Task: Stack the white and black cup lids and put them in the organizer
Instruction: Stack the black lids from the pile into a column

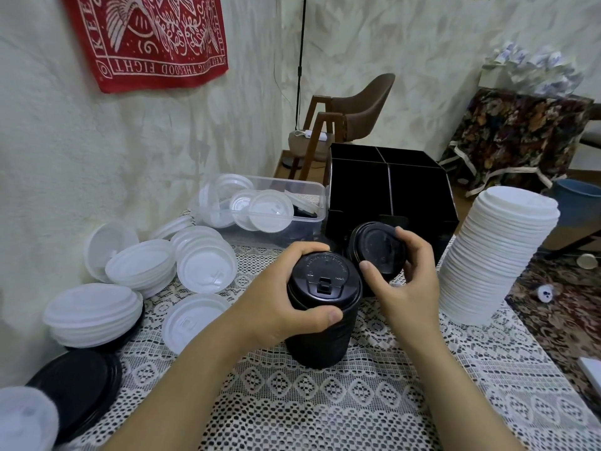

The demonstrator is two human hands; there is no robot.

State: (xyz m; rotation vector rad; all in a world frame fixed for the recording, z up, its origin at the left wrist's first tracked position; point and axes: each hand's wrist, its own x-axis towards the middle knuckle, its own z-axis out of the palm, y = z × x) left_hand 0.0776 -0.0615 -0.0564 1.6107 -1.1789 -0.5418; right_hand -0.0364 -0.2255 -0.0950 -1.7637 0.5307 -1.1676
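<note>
A stack of black lids (pixel 322 320) stands on the lace tablecloth in the middle, and my left hand (pixel 279 307) grips it around its top. My right hand (pixel 403 281) pinches a single black lid (pixel 377 247), tilted, just right of and behind the stack. The black organizer (pixel 390 190) with its divided compartments stands right behind. A tall leaning stack of white lids (pixel 497 255) rises at the right. Loose white lids (pixel 201 265) lie in heaps at the left, with more black lids (pixel 81 385) at the lower left.
A clear plastic tub (pixel 312 196) with more white lids sits left of the organizer. The wall runs close along the left. Beyond the table stand a brown chair (pixel 361 109), a floral-covered stand (pixel 520 135) and a blue bin (pixel 575 196). The table's right edge drops to a patterned carpet.
</note>
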